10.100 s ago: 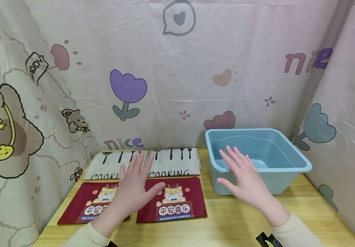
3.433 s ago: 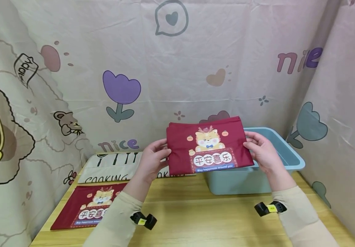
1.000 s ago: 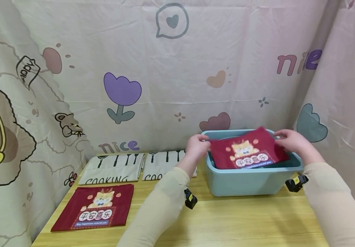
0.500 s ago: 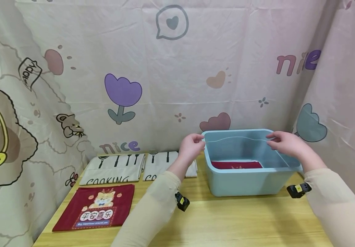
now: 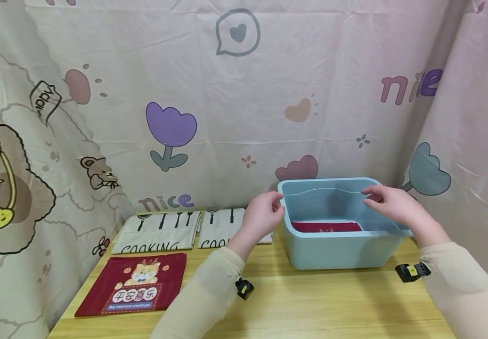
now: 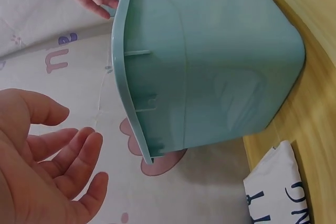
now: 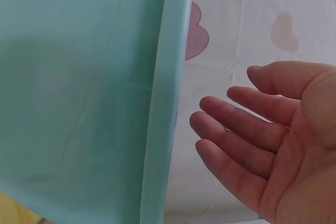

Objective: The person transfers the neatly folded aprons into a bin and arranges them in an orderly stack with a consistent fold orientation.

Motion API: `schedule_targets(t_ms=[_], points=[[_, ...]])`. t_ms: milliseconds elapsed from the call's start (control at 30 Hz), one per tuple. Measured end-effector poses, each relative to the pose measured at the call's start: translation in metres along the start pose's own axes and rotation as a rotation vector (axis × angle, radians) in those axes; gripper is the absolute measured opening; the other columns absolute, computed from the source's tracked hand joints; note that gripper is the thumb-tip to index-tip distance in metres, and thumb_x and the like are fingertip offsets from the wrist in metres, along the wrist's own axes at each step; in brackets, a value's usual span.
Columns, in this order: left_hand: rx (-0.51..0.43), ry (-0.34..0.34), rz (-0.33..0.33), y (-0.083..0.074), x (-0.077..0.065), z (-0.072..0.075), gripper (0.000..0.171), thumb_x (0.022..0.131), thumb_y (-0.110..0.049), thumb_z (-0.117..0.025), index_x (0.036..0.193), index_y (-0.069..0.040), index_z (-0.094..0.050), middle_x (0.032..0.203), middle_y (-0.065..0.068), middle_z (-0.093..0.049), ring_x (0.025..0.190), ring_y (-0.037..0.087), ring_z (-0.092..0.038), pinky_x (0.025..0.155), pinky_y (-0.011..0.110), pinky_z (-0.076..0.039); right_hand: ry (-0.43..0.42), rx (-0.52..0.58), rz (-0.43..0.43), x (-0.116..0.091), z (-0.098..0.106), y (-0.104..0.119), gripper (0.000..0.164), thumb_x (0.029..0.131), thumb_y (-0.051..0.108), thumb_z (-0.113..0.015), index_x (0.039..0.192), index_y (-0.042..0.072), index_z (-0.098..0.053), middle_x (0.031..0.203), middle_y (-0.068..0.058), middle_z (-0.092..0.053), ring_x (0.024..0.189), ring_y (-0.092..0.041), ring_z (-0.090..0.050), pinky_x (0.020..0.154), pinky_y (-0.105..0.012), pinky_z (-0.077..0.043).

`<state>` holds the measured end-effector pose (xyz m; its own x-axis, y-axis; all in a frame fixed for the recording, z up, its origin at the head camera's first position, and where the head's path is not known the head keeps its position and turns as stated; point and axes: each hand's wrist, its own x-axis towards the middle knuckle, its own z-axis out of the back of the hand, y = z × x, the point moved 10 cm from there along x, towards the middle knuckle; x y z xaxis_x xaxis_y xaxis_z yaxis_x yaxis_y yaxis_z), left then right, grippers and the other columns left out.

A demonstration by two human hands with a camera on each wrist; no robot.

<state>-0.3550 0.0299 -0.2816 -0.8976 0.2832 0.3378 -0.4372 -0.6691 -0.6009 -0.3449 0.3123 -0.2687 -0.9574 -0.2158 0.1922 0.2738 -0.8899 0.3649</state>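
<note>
While the fingers [image 6: 79, 169] of the left hand [image 5: 262, 215] bend loosely around nothing, a gap shows in the left wrist view between them and the light-blue bin [image 5: 337, 252], whose left rim is the nearest thing. The right hand [image 5: 390, 203] is raised over the bin's right side, its fingers slack, slightly parted and holding nothing, apart from the rim in the right wrist view. Below the hands, inside the bin, a dark red cloth [image 5: 326, 227] lies low, mostly hidden by the front wall. The bin itself stands upright near the back edge of the wooden tabletop [image 5: 312, 301], towards the back right corner. Farther left, a white printed cloth [image 5: 223, 229] lies near the back edge, partly behind the left hand, just beside another white cloth [image 5: 157, 230] at the back left corner. In front of that one, along the left edge, a red cloth with a cartoon animal [image 5: 134, 282] lies flat.
</note>
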Motion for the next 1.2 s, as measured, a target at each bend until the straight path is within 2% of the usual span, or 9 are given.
schedule_targets(t_ms=[267, 467, 600, 767, 967, 1067, 1200], points=[[0.249, -0.085, -0.136, -0.012, -0.015, 0.003, 0.032, 0.092, -0.020, -0.064, 0.123, -0.013, -0.069, 0.098, -0.001, -0.068, 0.091, 0.016, -0.063, 0.075, 0.037, -0.051, -0.076, -0.016, 0.028, -0.008, 0.000, 0.014, 0.038, 0.096, 0.018, -0.064, 0.126, -0.004, -0.060, 0.106, -0.020, -0.069, 0.096, -0.038, -0.065, 0.081, -0.057, -0.051], [0.361, -0.121, -0.190, -0.014, -0.025, 0.003, 0.033, 0.092, -0.023, -0.066, 0.123, -0.014, -0.068, 0.109, 0.002, -0.069, 0.099, 0.021, -0.063, 0.082, 0.040, -0.048, -0.111, -0.037, 0.084, -0.014, -0.003, 0.029, 0.036, 0.095, 0.016, -0.065, 0.127, -0.002, -0.061, 0.106, -0.017, -0.070, 0.097, -0.036, -0.066, 0.081, -0.056, -0.052], [0.434, -0.150, -0.228, -0.015, -0.032, 0.005, 0.032, 0.091, -0.022, -0.068, 0.122, -0.015, -0.068, 0.106, 0.002, -0.068, 0.094, 0.021, -0.062, 0.082, 0.041, -0.047, -0.146, -0.045, 0.120, -0.018, -0.004, 0.039, 0.036, 0.094, 0.013, -0.066, 0.127, -0.002, -0.062, 0.107, -0.017, -0.070, 0.098, -0.035, -0.066, 0.083, -0.057, -0.052], [0.486, -0.219, -0.305, -0.016, -0.042, 0.011, 0.029, 0.088, -0.017, -0.068, 0.117, -0.015, -0.069, 0.100, 0.002, -0.067, 0.086, 0.022, -0.061, 0.080, 0.042, -0.047, -0.189, -0.077, 0.182, -0.023, -0.007, 0.053, 0.036, 0.092, 0.012, -0.068, 0.126, -0.001, -0.062, 0.110, -0.019, -0.069, 0.098, -0.036, -0.067, 0.083, -0.056, -0.052], [0.528, -0.266, -0.380, -0.008, -0.053, 0.013, 0.032, 0.087, -0.014, -0.068, 0.119, -0.016, -0.068, 0.103, 0.001, -0.067, 0.090, 0.023, -0.061, 0.084, 0.043, -0.047, -0.269, -0.113, 0.236, -0.030, -0.012, 0.068, 0.037, 0.090, 0.012, -0.071, 0.124, 0.002, -0.064, 0.109, -0.016, -0.070, 0.097, -0.035, -0.065, 0.077, -0.054, -0.053], [0.567, -0.278, -0.399, 0.000, -0.057, 0.013, 0.037, 0.086, -0.017, -0.072, 0.123, -0.016, -0.066, 0.104, 0.001, -0.066, 0.093, 0.023, -0.061, 0.086, 0.044, -0.046, -0.339, -0.129, 0.274, -0.035, -0.014, 0.077, 0.035, 0.087, 0.010, -0.073, 0.121, 0.004, -0.067, 0.106, -0.012, -0.071, 0.097, -0.034, -0.064, 0.073, -0.052, -0.053], [0.606, -0.284, -0.403, 0.011, -0.062, 0.014, 0.042, 0.085, -0.019, -0.074, 0.126, -0.016, -0.065, 0.106, 0.001, -0.065, 0.098, 0.024, -0.060, 0.087, 0.046, -0.046, -0.404, -0.123, 0.319, -0.041, -0.018, 0.088, 0.036, 0.084, 0.009, -0.075, 0.119, 0.006, -0.068, 0.108, -0.010, -0.071, 0.102, -0.035, -0.061, 0.076, -0.052, -0.053]])
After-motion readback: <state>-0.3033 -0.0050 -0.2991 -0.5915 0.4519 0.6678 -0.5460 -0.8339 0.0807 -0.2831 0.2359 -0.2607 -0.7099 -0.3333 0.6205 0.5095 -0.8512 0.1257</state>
